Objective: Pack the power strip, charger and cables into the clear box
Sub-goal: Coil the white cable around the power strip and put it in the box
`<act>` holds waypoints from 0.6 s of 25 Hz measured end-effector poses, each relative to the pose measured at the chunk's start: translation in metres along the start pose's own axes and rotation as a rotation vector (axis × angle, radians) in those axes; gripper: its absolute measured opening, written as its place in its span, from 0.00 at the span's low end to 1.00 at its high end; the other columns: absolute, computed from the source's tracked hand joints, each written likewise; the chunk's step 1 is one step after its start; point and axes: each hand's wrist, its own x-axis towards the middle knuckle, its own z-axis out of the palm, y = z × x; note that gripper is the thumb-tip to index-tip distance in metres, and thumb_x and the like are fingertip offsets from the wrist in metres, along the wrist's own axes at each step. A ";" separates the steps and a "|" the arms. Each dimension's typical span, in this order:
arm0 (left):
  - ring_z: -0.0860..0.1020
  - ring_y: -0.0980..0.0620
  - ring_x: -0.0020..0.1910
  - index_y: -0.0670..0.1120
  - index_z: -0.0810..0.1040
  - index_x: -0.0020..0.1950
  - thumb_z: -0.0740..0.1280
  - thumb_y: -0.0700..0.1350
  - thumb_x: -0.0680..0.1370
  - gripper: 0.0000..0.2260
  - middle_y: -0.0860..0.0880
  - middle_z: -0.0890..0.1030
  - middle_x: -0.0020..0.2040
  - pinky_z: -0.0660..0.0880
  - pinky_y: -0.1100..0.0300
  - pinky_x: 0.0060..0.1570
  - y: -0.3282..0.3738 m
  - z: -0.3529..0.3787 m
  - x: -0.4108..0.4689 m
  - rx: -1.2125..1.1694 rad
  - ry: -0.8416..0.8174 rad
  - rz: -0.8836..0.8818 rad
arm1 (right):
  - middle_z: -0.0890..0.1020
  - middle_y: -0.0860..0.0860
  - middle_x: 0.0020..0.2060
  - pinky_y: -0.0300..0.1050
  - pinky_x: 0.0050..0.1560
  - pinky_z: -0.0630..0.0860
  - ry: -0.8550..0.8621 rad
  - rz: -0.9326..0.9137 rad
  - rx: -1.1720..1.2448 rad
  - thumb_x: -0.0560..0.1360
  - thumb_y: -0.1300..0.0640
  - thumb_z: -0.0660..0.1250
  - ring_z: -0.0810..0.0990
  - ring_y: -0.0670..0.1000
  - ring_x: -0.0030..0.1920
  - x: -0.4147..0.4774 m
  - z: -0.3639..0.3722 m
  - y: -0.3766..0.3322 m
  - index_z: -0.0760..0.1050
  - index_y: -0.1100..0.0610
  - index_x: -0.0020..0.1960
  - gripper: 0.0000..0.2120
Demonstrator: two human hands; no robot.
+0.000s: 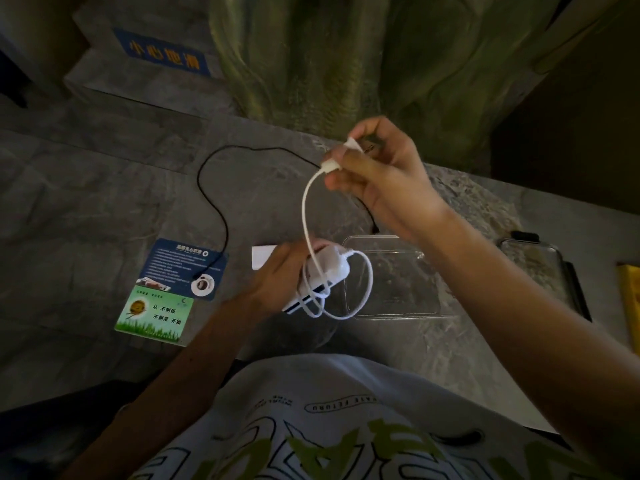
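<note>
My left hand (280, 275) grips a white power strip (323, 278) just above the grey stone table, at the left edge of the clear box (391, 311). Its white cord (306, 216) loops around the strip and rises to my right hand (377, 178), which pinches the white plug end (332, 164) well above the table. A black cable (211, 199) curves across the table to a round white charger puck (202, 285) lying on a blue card. A white block (261, 258) pokes out behind my left hand.
A blue card (180, 265) and a green card (152, 317) lie left of the strip. The clear lid (540, 268) with black clips rests right of the box, beside a yellow object (632, 299). A rock-textured wall (346, 57) rises behind the table.
</note>
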 end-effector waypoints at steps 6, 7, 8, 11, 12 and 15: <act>0.79 0.56 0.38 0.54 0.68 0.62 0.56 0.54 0.81 0.11 0.53 0.81 0.39 0.76 0.62 0.40 0.032 0.005 -0.015 -0.204 0.074 0.150 | 0.83 0.55 0.37 0.45 0.41 0.82 0.245 0.170 0.140 0.76 0.69 0.66 0.85 0.51 0.35 0.011 -0.022 0.029 0.67 0.58 0.47 0.10; 0.78 0.59 0.34 0.53 0.65 0.68 0.58 0.49 0.82 0.14 0.54 0.79 0.34 0.75 0.66 0.36 0.034 0.005 -0.015 -0.228 0.079 0.164 | 0.82 0.55 0.37 0.45 0.41 0.83 0.273 0.204 0.135 0.76 0.70 0.66 0.85 0.52 0.34 0.008 -0.024 0.037 0.67 0.58 0.47 0.10; 0.77 0.58 0.32 0.52 0.60 0.73 0.60 0.46 0.81 0.20 0.53 0.76 0.31 0.74 0.67 0.35 0.035 0.004 -0.015 -0.255 0.092 0.180 | 0.82 0.56 0.37 0.46 0.41 0.83 0.294 0.237 0.132 0.75 0.70 0.66 0.85 0.52 0.34 0.005 -0.026 0.045 0.67 0.58 0.47 0.10; 0.78 0.50 0.37 0.49 0.68 0.69 0.57 0.42 0.78 0.20 0.44 0.77 0.41 0.76 0.62 0.37 0.038 -0.002 -0.012 -0.250 0.166 0.211 | 0.80 0.57 0.38 0.47 0.41 0.83 0.319 0.268 0.113 0.75 0.71 0.65 0.83 0.52 0.35 -0.006 -0.033 0.064 0.69 0.59 0.46 0.09; 0.80 0.47 0.39 0.47 0.73 0.64 0.56 0.41 0.78 0.16 0.42 0.79 0.44 0.77 0.59 0.37 0.038 -0.004 -0.010 -0.251 0.184 0.197 | 0.79 0.57 0.38 0.47 0.42 0.82 0.320 0.275 0.101 0.76 0.71 0.64 0.82 0.52 0.36 -0.011 -0.036 0.068 0.70 0.59 0.46 0.08; 0.82 0.47 0.37 0.43 0.77 0.54 0.54 0.39 0.80 0.12 0.40 0.81 0.42 0.78 0.54 0.35 0.035 -0.007 -0.003 -0.244 0.286 0.045 | 0.80 0.55 0.41 0.47 0.46 0.81 0.290 0.328 0.067 0.77 0.69 0.63 0.81 0.51 0.40 -0.026 -0.043 0.075 0.72 0.58 0.48 0.07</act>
